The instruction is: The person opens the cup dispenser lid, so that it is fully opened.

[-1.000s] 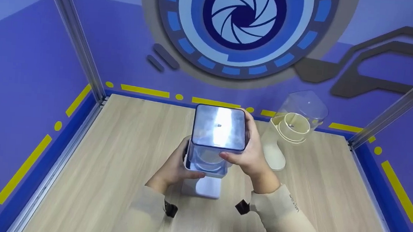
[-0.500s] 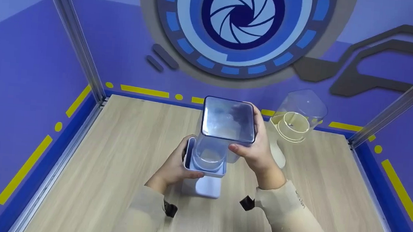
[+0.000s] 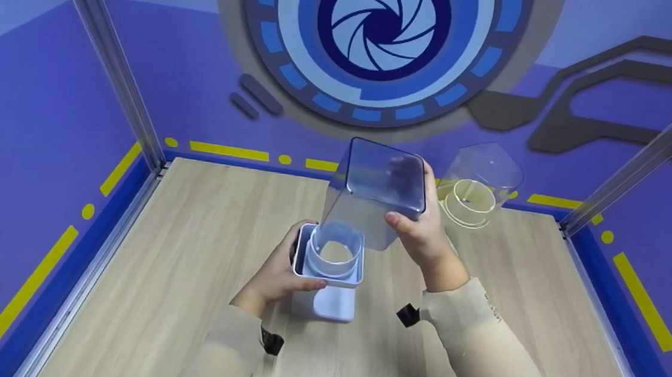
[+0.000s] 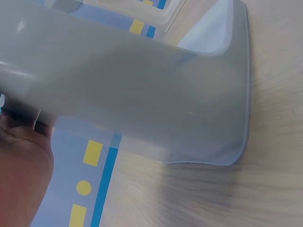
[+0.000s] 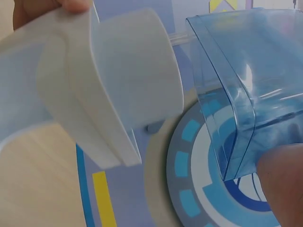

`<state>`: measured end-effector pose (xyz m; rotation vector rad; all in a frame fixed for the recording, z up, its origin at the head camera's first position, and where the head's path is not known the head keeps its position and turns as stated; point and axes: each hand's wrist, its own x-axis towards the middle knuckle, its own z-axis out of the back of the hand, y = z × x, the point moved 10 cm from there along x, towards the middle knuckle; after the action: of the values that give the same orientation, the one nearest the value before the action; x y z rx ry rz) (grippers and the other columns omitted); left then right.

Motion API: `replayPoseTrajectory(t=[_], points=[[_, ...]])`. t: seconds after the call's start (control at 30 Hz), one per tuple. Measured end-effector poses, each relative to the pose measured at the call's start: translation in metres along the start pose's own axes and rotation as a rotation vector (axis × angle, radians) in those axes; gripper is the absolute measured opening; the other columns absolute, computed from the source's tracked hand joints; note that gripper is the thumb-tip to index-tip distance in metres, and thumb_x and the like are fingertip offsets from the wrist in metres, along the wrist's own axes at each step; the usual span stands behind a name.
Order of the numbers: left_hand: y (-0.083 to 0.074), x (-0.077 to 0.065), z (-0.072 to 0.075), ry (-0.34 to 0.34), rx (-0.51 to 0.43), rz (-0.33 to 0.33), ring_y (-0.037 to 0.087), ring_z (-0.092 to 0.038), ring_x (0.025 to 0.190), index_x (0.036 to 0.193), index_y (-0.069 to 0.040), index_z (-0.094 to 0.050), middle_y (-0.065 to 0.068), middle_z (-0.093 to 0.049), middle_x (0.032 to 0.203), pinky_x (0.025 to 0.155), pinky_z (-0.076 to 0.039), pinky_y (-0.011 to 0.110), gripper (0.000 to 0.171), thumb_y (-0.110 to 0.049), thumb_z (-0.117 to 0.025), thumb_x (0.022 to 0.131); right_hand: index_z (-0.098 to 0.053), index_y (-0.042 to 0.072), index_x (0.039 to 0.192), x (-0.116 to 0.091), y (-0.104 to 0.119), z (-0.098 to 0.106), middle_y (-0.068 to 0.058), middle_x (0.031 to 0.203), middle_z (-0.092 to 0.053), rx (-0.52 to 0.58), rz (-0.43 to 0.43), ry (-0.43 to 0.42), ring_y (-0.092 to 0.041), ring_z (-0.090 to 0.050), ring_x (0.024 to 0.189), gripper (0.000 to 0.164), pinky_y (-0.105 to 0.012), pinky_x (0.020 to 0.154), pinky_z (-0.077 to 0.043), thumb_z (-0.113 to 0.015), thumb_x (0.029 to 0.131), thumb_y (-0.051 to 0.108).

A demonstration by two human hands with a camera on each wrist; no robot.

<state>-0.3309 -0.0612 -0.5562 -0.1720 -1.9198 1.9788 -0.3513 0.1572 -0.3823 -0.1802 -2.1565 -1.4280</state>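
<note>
My left hand (image 3: 274,278) grips the square upper part of a white dispenser base (image 3: 334,306), which stands upright on the table. A round translucent collar (image 3: 335,259) rises inside its rim. My right hand (image 3: 427,239) holds a clear bluish square container (image 3: 385,183), tilted, above and to the right of the base and apart from it. The right wrist view shows a gap between the container (image 5: 258,80) and the base (image 5: 80,90). In the left wrist view the column of the base (image 4: 132,90) fills the middle; most of the left hand's fingers are hidden.
A second dispenser, with a cream base (image 3: 471,206) and a clear container (image 3: 490,161) on top, stands at the back right of the wooden table (image 3: 218,233). A purple wall (image 3: 159,67) and metal posts (image 3: 104,50) bound the table.
The clear container, held in my right hand, has moved up and to the right, away from the base, and tilted, uncovering the collar. My left hand keeps its hold on the base.
</note>
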Motion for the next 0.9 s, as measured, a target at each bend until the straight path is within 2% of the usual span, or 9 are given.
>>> replayPoseTrajectory(t=[0.2, 0.4, 0.67, 0.8, 0.9], points=[[-0.002, -0.001, 0.000, 0.009, -0.011, -0.018, 0.021, -0.053, 0.148, 0.173, -0.012, -0.034, 0.005, -0.057, 0.163, 0.133, -0.039, 0.036, 0.127, -0.020, -0.108, 0.069, -0.036, 0.018, 0.156, 0.004, -0.004, 0.011, -0.002, 0.151, -0.051, 0.015, -0.033, -0.024, -0.021, -0.050, 0.139, 0.103, -0.031, 0.118, -0.052, -0.098, 0.073, 0.010], [-0.001, -0.002, 0.001, -0.001, -0.022, -0.007, 0.020, -0.053, 0.149, 0.172, -0.017, -0.037, 0.003, -0.057, 0.164, 0.130, -0.040, 0.028, 0.125, -0.021, -0.108, 0.069, -0.034, 0.015, 0.158, 0.005, -0.005, 0.023, -0.002, 0.150, -0.052, -0.025, -0.040, -0.086, -0.019, -0.052, 0.138, 0.111, -0.029, 0.116, -0.051, -0.102, 0.069, 0.012], [-0.002, -0.001, -0.001, 0.001, -0.063, -0.010, 0.020, -0.052, 0.149, 0.172, -0.010, -0.035, 0.004, -0.057, 0.164, 0.127, -0.041, 0.022, 0.126, -0.017, -0.107, 0.069, -0.028, 0.017, 0.155, 0.003, -0.007, 0.039, -0.003, 0.150, -0.047, -0.022, -0.050, -0.142, -0.020, -0.055, 0.136, 0.104, -0.028, 0.113, -0.055, -0.084, 0.070, -0.007], [-0.003, -0.001, -0.002, 0.000, -0.058, -0.011, 0.020, -0.052, 0.150, 0.172, -0.010, -0.036, 0.003, -0.057, 0.164, 0.128, -0.041, 0.023, 0.126, -0.018, -0.106, 0.069, -0.027, 0.018, 0.155, 0.002, -0.011, 0.049, -0.004, 0.152, -0.045, -0.026, -0.055, -0.162, -0.021, -0.055, 0.138, 0.103, -0.028, 0.113, -0.056, -0.083, 0.072, -0.010], [-0.003, -0.002, -0.002, -0.008, -0.045, -0.008, 0.021, -0.052, 0.151, 0.172, -0.016, -0.037, 0.002, -0.056, 0.165, 0.133, -0.038, 0.032, 0.125, -0.020, -0.107, 0.068, -0.026, 0.018, 0.155, 0.001, -0.015, 0.055, -0.005, 0.151, -0.046, -0.012, -0.056, -0.179, -0.020, -0.056, 0.136, 0.105, -0.028, 0.112, -0.056, -0.084, 0.072, -0.010]])
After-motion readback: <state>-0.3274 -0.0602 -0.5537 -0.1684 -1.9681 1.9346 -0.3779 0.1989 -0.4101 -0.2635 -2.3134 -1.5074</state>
